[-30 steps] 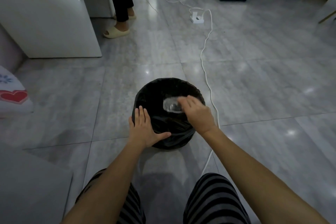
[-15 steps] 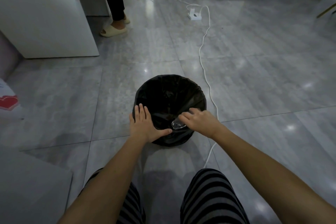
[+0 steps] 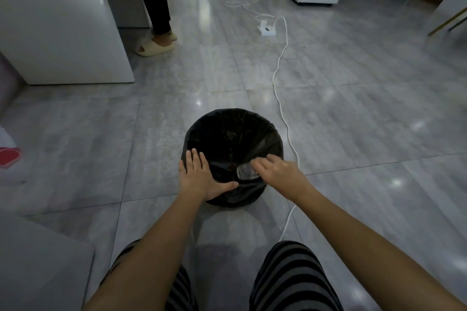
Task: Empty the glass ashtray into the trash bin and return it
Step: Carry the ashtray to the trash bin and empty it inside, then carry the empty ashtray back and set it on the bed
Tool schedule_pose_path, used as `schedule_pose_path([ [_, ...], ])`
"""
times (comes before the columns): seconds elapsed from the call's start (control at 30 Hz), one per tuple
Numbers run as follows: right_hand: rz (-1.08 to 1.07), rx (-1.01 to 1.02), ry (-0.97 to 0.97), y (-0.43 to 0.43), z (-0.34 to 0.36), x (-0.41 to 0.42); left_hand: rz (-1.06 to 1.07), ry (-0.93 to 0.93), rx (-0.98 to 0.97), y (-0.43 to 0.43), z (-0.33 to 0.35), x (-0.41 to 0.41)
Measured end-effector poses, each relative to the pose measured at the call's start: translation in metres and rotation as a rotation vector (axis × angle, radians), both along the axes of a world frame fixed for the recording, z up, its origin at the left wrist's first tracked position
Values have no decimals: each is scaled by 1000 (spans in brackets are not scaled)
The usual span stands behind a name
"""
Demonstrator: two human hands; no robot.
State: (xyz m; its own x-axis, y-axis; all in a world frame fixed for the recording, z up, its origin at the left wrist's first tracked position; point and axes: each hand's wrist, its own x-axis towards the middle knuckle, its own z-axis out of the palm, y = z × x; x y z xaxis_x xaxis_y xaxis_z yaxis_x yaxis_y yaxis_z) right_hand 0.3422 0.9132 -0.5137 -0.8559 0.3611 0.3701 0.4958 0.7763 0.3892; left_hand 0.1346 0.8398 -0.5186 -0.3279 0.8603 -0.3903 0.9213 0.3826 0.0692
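A round trash bin lined with a black bag stands on the grey tiled floor in front of my knees. My right hand grips the clear glass ashtray, tilted over the bin's near right rim. Much of the ashtray is hidden under my fingers. My left hand lies flat on the bin's near left rim, fingers spread, thumb pressing the bag's edge. A few dark bits show inside the bag near the ashtray.
A white cable runs along the floor just right of the bin to a power strip. A person's legs in slippers stand at the back left beside a white cabinet. A grey surface lies at my lower left.
My right hand has drawn the ashtray from over the bin's middle toward the near right rim. The left hand has stayed on the rim.
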Motion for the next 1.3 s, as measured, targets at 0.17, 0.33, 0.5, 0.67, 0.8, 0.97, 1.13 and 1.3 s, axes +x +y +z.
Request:
schedule_pose_path([
  [0.17,-143,-218,133,8,18,-3,-25,-22,4,0,-2,-4],
  [0.33,-716,-1046,925,9,53,-21,-106,-82,144,2,0,6],
  [0.5,-793,-1552,1157,7,54,-14,-269,-243,410,3,10,25],
  [0.67,-711,-1657,1073,3,54,-15,-317,-276,437,12,16,25],
  [0.8,-595,-1575,963,10,52,-15,-281,-339,517,19,13,22],
  [0.97,-353,-1464,395,11,40,-11,-248,-345,562,10,4,17],
  [1.13,-257,-1282,6,4,57,-21,-163,-328,515,-9,14,15],
  [1.3,-211,-1110,-146,-12,114,-31,-129,-260,451,-39,80,9],
])
